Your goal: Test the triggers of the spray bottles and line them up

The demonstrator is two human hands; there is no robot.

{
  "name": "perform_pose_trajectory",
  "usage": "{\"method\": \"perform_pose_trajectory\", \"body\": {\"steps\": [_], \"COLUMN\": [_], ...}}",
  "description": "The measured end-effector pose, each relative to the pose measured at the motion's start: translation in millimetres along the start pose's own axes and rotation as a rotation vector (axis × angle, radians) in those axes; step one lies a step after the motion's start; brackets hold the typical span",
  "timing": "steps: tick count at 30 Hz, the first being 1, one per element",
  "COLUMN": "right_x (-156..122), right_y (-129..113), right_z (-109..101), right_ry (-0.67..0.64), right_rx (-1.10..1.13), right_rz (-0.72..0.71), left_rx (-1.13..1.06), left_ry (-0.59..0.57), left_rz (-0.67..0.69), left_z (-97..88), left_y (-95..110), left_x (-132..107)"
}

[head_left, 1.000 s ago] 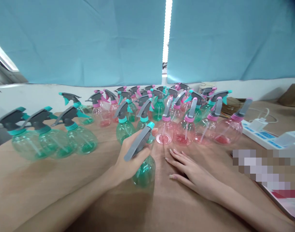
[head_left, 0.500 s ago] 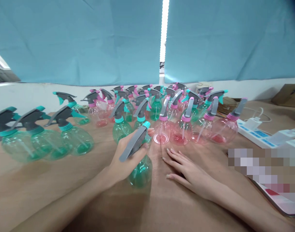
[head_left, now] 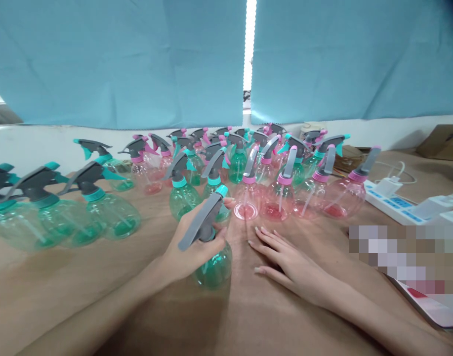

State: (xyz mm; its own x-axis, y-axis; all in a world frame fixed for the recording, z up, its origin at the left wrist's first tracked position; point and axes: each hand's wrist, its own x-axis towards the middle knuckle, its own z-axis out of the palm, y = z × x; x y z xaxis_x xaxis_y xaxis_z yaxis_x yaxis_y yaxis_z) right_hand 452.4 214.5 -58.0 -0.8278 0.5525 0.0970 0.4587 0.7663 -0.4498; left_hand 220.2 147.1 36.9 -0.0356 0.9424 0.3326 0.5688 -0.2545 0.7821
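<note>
In the middle of the table stands a see-through green spray bottle (head_left: 215,267) with a grey trigger head and a turquoise nozzle. My left hand (head_left: 191,235) is wrapped round the bottle's neck, below the grey head. The fingers reach behind the neck, partly hidden, while the thumb lies along its near side. To the right of that bottle my right hand (head_left: 285,252) rests flat on the brown tabletop, fingers stretched and spread, holding nothing. Just beyond its fingertips is a row of pink spray bottles (head_left: 244,207).
Several green spray bottles (head_left: 117,217) line the left side, with more green and pink ones grouped at the back. On the right lie a white power strip (head_left: 392,205) with plugs and a partly blurred-out flat device (head_left: 426,306). Blue curtain (head_left: 118,64) hangs behind.
My left thumb has slid slightly down the neck, so more of the grey collar shows. The right hand has stayed flat. The whole view has shifted slightly.
</note>
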Motion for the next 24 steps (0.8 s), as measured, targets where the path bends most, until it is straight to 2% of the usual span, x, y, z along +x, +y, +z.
{"method": "perform_pose_trajectory", "body": {"steps": [7, 11, 24], "right_x": [0, 0, 0], "right_y": [-1, -2, -2], "right_z": [-1, -2, -2], "right_ry": [-0.012, -0.021, -0.057], "right_rx": [0.009, 0.014, -0.023], "right_rz": [0.015, 0.024, 0.036], "left_rx": [-0.089, -0.089, -0.039], "left_ry": [-0.111, -0.101, -0.038], "left_rz": [-0.029, -0.060, -0.021], "left_z": [-5.5, -5.5, -5.0], "left_y": [5, 10, 17], "left_x": [1, 0, 2]}}
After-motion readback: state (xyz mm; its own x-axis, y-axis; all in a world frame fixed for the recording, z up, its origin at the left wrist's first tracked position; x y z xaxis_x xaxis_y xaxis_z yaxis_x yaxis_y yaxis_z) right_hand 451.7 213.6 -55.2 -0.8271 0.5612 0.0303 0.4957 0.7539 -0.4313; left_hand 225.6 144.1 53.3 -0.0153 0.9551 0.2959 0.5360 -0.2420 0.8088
